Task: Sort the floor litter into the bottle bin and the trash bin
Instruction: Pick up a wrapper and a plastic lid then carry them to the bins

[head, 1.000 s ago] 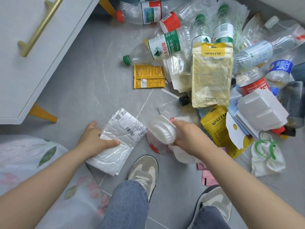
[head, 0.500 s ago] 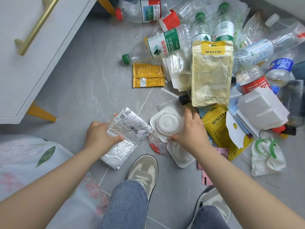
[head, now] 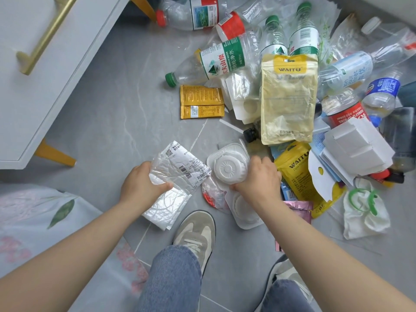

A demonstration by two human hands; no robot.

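On the grey tiled floor [head: 108, 122], litter is spread ahead of the person's two shoes. Left hand [head: 141, 185]: closed, thumb on top, gripping a crinkled white plastic mailer bag [head: 173, 183] with a printed barcode label; the bag's lower end hangs just above the floor beside the left shoe [head: 195, 235]. Right hand [head: 258, 179]: fingers curled around the edge of a white moulded plastic tray [head: 227, 167], held tilted with its ribbed round recess facing up. A second white tray [head: 245, 210] lies flat below that hand.

Beyond the hands: two yellow sachets [head: 201, 102] lie side by side; a green-capped water bottle [head: 209, 64] lies on its side just above them; a pale WAITU pouch [head: 288, 100] rests over other bottles; a folded white carton [head: 358, 147] sits at right. A translucent floral-print bag [head: 45, 221] occupies the lower left, below a white cabinet [head: 45, 64].
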